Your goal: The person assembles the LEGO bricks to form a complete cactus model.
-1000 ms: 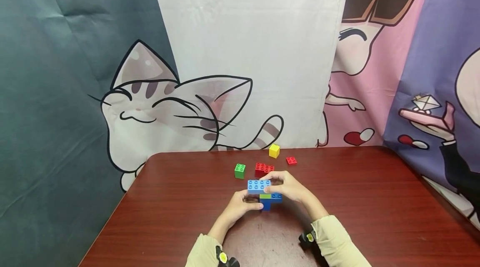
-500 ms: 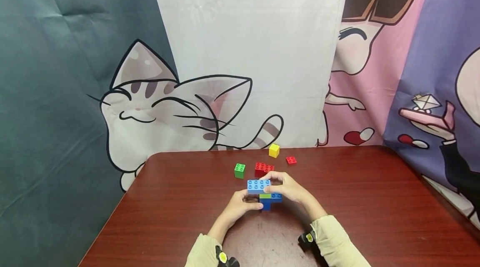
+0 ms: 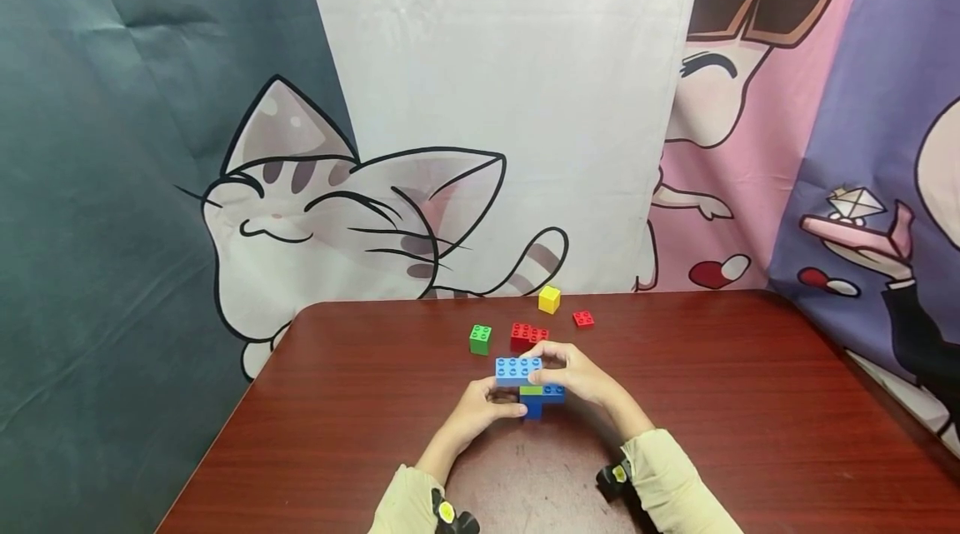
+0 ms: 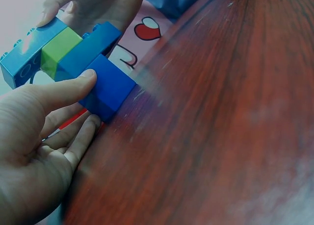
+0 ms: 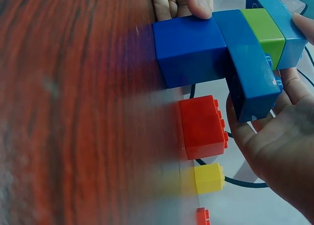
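The light-blue eight-stud brick (image 3: pixel 513 367) lies with its long axis running sideways, from between the right hand's (image 3: pixel 572 371) thumb and fingers out to that hand's left, where its free end overhangs the left hand (image 3: pixel 478 413). That overhang is what matters most: only the brick's right half sits above the lime-green brick (image 4: pixel 61 49), and the right hand pinches it at that same end, so the right hand is the nearer to it.

Below, the mid-blue brick (image 5: pixel 252 63) reaches the opposite way, its studded end coming out under the right palm. The left hand grips the stack low, its thumb against the near face of the dark-blue brick (image 4: pixel 110 90) and its fingers round the far side. Whether the top brick is pressed fully home is hard to tell from these angles.

Just beyond the right hand's fingertips lies a red brick (image 3: pixel 528 337); a green brick (image 3: pixel 480 340) stands ahead of the left hand, with a yellow brick (image 3: pixel 549 301) and a flat red brick (image 3: pixel 583 318) farther off, past the right hand
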Tool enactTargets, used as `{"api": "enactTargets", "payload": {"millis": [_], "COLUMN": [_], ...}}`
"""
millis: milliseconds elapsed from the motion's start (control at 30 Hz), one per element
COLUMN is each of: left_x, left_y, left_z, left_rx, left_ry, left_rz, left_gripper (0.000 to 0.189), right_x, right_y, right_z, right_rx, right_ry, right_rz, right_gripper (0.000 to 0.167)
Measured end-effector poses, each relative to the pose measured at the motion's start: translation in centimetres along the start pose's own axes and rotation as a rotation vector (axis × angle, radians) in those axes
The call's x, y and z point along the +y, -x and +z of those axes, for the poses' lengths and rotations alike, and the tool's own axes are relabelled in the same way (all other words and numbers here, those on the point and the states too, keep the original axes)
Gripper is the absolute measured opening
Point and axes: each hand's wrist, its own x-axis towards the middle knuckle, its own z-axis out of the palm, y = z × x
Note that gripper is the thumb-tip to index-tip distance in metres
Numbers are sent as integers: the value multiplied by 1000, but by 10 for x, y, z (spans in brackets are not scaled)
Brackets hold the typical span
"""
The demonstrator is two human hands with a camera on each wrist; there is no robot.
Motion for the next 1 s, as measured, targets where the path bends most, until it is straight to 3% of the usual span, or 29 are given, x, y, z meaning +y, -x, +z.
{"api": "enactTargets", "payload": {"millis": [500, 700, 833, 1000], "left_x": [-2, -7, -10, -8], "left_y": [-2, -3, -6, -15], "left_z": [-2, -8, -11, -12], "left_rx": [-10, -3, 52, 130], "left_ry": [16, 158, 237, 434], "left_rz": [-14, -60, -69, -96], "left_gripper": [51, 52, 45, 42], "right_x": [1, 0, -1, -1], "right_y": [-2, -4, -4, -2], "right_z": [-1, 2, 3, 0], "right_rx": [-24, -39, -42, -33], "right_ry": [-12, -15, -20, -21], "right_rz": [10, 22, 42, 42], "right_gripper": [30, 31, 31, 30]}}
